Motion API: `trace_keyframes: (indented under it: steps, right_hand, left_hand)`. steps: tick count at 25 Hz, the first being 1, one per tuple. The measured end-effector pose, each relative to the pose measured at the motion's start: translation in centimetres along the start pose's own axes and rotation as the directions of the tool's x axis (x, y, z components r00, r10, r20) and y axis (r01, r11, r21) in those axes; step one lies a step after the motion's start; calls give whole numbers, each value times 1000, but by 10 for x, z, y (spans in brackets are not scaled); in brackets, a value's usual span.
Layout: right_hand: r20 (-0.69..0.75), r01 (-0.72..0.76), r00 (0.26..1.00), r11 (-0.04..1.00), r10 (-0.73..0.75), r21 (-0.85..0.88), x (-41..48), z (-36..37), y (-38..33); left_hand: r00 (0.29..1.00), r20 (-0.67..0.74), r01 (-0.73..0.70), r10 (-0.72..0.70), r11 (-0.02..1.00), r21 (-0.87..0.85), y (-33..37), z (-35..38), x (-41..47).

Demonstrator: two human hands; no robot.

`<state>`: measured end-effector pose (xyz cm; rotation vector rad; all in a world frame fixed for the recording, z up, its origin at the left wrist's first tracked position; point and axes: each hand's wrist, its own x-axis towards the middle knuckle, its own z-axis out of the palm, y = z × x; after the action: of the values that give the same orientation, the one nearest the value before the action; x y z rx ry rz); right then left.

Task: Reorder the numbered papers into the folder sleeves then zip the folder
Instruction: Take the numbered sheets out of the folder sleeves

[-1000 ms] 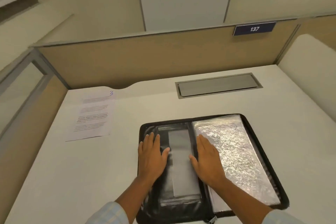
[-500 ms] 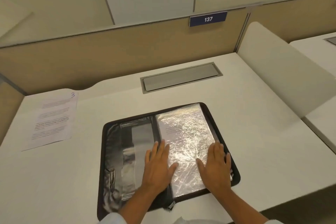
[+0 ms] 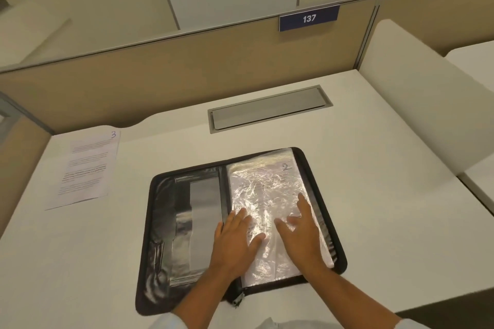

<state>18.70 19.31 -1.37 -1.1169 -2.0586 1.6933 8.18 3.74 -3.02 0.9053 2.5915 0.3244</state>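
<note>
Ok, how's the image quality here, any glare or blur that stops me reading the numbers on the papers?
Head view: light glares off the crinkled plastic sleeve in the folder, washing out the page's print, yet the handwritten 2 reads; the loose paper shows a clear 3 but its print is too soft; the right hand looks slightly motion-smeared at the fingers.

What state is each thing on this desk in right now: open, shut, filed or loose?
Folder, open flat on the desk, unzipped.
Paper 2, inside the top sleeve on the right side.
Paper 3, loose on the desk left of the folder, not filed.
Left hand, fingers straight, pressing on the sleeve.
Right hand, fingers spread, on the sleeve.
Cable hatch, lid shut.
</note>
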Motion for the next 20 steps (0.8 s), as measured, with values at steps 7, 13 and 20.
trace_keyframes:
  steps: [7,13,20]
  right_hand:
    - [14,-53,998,996,54,-65,2,7,-22]
    - [209,247,956,946,-204,-209,-26,55,-34]
    - [127,398,917,857,-377,-327,-25,76,-6]
  left_hand:
    - [993,80,117,-90,870,-478,1,-27,11]
    - [983,145,181,-110,507,-842,-1,-71,13]
    - [900,191,332,-391,332,-883,-57,-82,15]
